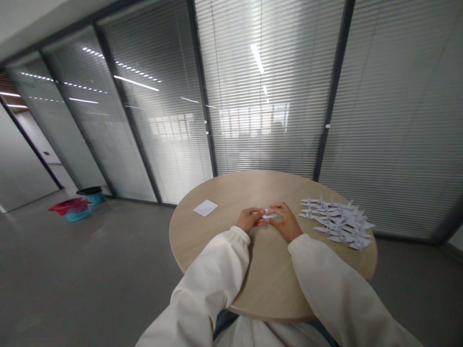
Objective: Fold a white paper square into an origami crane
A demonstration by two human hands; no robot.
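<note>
Between my two hands is a small folded piece of white paper, partly covered by my fingers, just over the middle of the round table. My left hand pinches its left side, fingers closed on it. From the right, my right hand grips the other side with thumb and fingers. A flat square sheet of white paper lies to the left of my hands. Off to the right sits a group of several folded paper cranes, packed close in rows.
The round wooden table is in front of me, its near edge at my lap. Behind it stands a glass partition with blinds. Two bins stand on the floor at left, one with a red liner, one with a black liner.
</note>
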